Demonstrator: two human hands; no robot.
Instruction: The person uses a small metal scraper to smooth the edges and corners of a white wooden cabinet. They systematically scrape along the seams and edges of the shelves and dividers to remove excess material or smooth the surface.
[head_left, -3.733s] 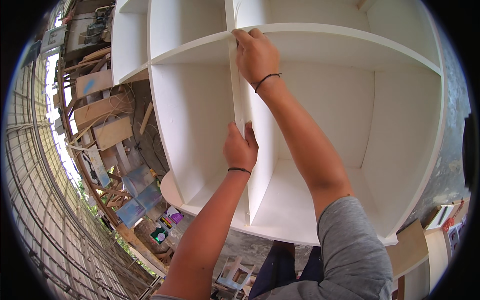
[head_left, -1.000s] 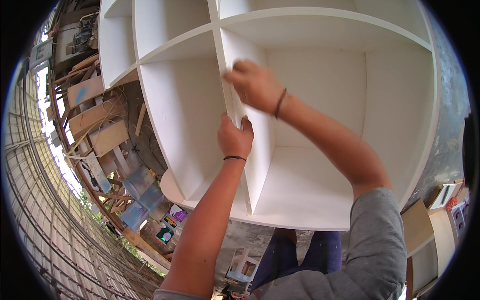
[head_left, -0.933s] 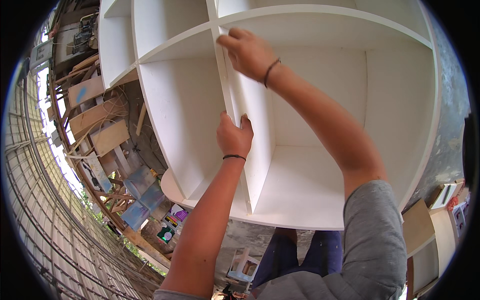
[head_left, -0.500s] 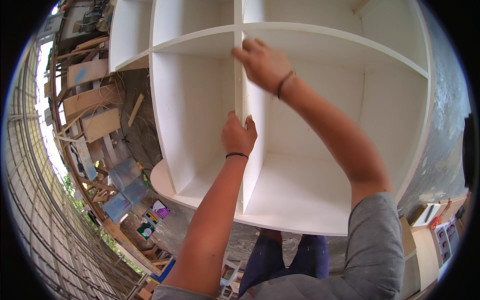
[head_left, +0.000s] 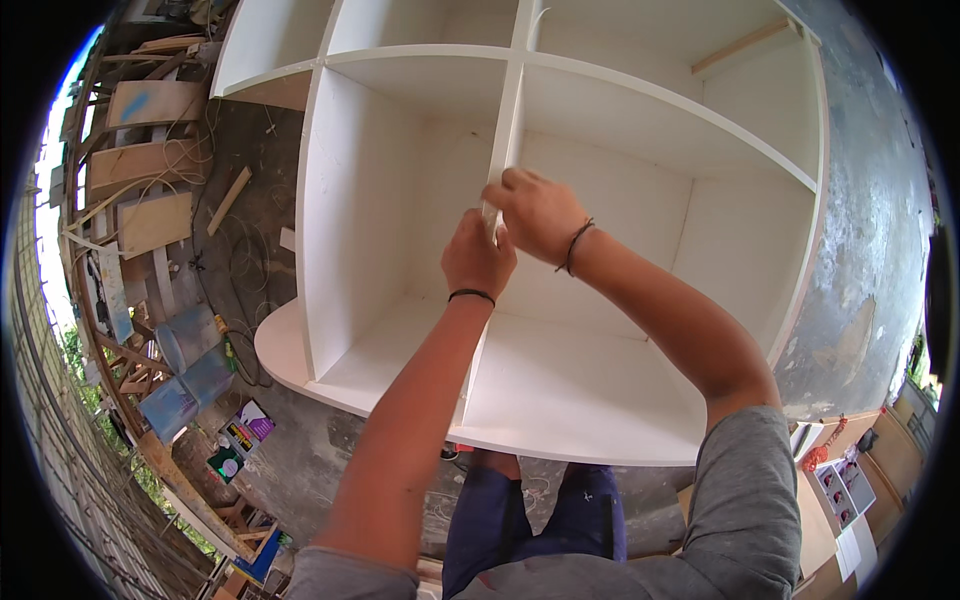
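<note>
The left hand [head_left: 477, 257] grips the divider [head_left: 505, 125], long axis running ahead; just beyond, the right hand [head_left: 540, 213] curls, hold unclear.

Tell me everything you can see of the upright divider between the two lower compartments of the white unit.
The divider is a thin white panel that looks like smooth board, its narrow front edge facing the person. It runs from the horizontal shelf down to the base board, slanting in this fisheye view. The left hand grips that edge partway down, thumb on the right side. The right hand is just above, at the edge; its exact contact is unclear.
</note>
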